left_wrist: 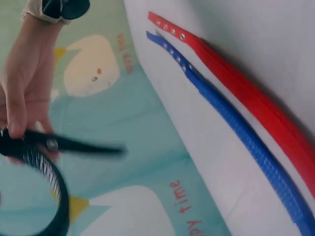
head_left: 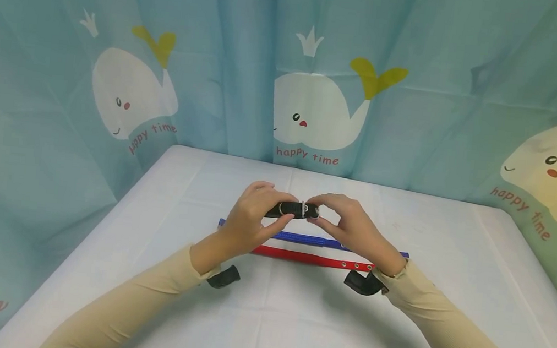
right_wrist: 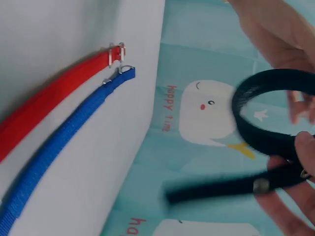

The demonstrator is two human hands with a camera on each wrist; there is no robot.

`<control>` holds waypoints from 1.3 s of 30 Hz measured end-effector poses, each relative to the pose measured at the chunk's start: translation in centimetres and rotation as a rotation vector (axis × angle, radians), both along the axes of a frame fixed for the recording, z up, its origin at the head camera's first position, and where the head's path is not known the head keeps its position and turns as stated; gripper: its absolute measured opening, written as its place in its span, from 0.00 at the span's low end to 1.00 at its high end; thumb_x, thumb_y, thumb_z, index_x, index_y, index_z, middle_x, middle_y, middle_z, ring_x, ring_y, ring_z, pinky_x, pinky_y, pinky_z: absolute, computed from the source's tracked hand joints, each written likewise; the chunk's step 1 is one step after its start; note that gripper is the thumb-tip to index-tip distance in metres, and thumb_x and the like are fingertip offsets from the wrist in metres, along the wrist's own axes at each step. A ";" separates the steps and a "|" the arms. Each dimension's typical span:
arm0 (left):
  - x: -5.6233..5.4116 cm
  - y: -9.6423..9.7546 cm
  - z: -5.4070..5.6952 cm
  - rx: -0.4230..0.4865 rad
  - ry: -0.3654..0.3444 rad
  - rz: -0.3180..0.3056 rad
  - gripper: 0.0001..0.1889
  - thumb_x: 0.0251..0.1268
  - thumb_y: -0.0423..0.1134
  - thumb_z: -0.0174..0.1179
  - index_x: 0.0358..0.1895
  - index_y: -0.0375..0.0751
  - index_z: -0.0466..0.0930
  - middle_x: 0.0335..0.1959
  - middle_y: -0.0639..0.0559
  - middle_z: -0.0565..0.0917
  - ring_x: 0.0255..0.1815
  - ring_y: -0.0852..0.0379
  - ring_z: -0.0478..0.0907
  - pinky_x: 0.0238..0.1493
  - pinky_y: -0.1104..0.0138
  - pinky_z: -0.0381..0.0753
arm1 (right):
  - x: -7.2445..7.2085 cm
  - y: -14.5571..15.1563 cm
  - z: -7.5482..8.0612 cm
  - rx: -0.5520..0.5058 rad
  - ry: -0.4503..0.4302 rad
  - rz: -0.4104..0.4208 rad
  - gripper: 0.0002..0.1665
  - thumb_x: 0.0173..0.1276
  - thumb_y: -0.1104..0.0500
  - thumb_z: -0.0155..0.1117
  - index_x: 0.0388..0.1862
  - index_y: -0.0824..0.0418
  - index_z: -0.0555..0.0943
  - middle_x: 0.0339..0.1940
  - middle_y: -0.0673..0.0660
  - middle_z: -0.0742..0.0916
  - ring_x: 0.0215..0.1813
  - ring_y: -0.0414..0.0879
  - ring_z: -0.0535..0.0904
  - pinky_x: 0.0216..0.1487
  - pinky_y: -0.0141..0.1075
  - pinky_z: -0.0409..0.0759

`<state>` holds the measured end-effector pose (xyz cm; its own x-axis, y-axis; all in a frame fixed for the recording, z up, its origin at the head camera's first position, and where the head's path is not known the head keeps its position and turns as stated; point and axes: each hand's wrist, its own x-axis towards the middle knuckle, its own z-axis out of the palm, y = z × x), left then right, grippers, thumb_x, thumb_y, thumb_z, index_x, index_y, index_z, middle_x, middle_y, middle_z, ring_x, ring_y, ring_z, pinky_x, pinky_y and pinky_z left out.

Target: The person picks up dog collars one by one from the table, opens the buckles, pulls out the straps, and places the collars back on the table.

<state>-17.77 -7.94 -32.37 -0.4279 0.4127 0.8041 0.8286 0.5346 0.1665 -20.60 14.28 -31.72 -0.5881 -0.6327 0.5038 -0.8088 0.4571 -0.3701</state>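
A black collar with a metal buckle is held up above the table, bent into a loop, its free end sticking out blurred in both wrist views. My left hand grips the band beside the buckle, thumb below and fingers above. On the other side, my right hand pinches the collar at its buckle between thumb and finger. Beneath the hands, a blue collar and a red collar lie stretched out side by side. Their eyelets are at the right end, their buckles at the left.
A white-covered table stretches under both arms. Behind it hangs a blue curtain printed with whales. Dark wrist-worn pieces sit under both sleeves, close over the table.
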 end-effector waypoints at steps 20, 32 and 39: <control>0.1 0.3 0.1 -0.215 -0.157 0.152 0.12 0.56 0.41 0.66 0.40 0.41 0.78 0.35 0.53 0.85 0.36 0.57 0.79 0.54 0.56 0.74 | 0.5 1.1 0.5 0.004 0.213 -0.026 0.19 0.48 0.62 0.75 0.42 0.60 0.85 0.26 0.49 0.85 0.31 0.39 0.75 0.34 0.33 0.74; 0.6 0.3 0.3 -0.281 -0.030 0.184 0.11 0.56 0.45 0.66 0.39 0.45 0.80 0.31 0.55 0.84 0.37 0.59 0.81 0.58 0.56 0.74 | 0.6 0.7 0.0 0.039 0.354 -0.012 0.20 0.45 0.59 0.78 0.40 0.60 0.85 0.30 0.52 0.84 0.32 0.43 0.77 0.37 0.36 0.77; 0.5 0.2 0.1 -0.212 0.012 0.146 0.13 0.49 0.43 0.71 0.37 0.43 0.82 0.30 0.54 0.85 0.36 0.58 0.81 0.54 0.58 0.75 | 0.4 1.1 -0.4 0.024 0.425 0.006 0.16 0.42 0.60 0.79 0.32 0.62 0.85 0.28 0.53 0.84 0.33 0.45 0.78 0.38 0.38 0.77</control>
